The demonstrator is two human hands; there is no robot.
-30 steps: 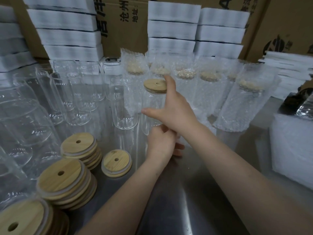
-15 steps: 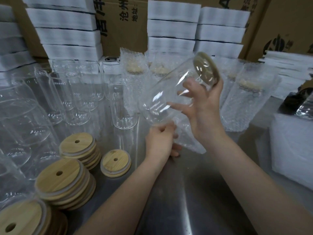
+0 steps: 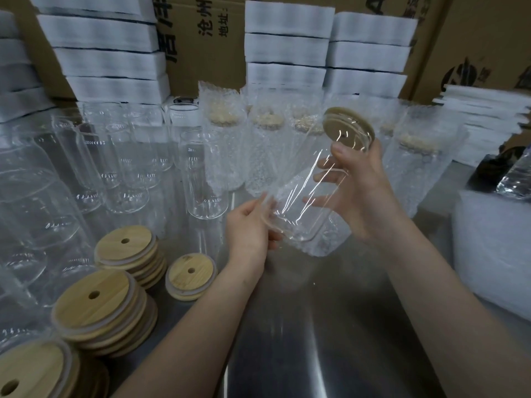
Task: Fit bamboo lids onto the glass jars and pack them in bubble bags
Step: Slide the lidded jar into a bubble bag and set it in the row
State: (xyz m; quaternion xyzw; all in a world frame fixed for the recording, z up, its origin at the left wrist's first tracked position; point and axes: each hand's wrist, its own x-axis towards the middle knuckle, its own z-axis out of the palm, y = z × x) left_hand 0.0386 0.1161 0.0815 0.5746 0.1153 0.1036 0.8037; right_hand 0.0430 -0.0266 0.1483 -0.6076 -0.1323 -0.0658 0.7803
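Tabletop [image 3: 301, 340] between lid stacks [image 3: 103, 305] and foam [image 3: 494, 254]; jar [image 3: 310, 191], bubble bag [image 3: 324, 245] in hands [image 3: 250, 228] [image 3: 365, 196]

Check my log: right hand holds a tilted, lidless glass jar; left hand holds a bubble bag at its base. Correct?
Not lidless: head view shows a bamboo lid on the glass jar the right hand holds tilted; the left hand holds the bubble bag at its base.

Jar [image 3: 301, 193] is reading as clear glass, glossy, catching white streaks. Its lid [image 3: 349, 129] is showing pale bamboo, matt. Bubble bag [image 3: 324, 242] is looking like clear dimpled plastic. Table [image 3: 287, 354] is gleaming as brushed metal. Stacked lids [image 3: 94, 297] are showing matt wood, whitish rims. Foam sheets [image 3: 287, 50] are looking soft, matt white. Cartons [image 3: 482, 38] are showing plain brown cardboard.
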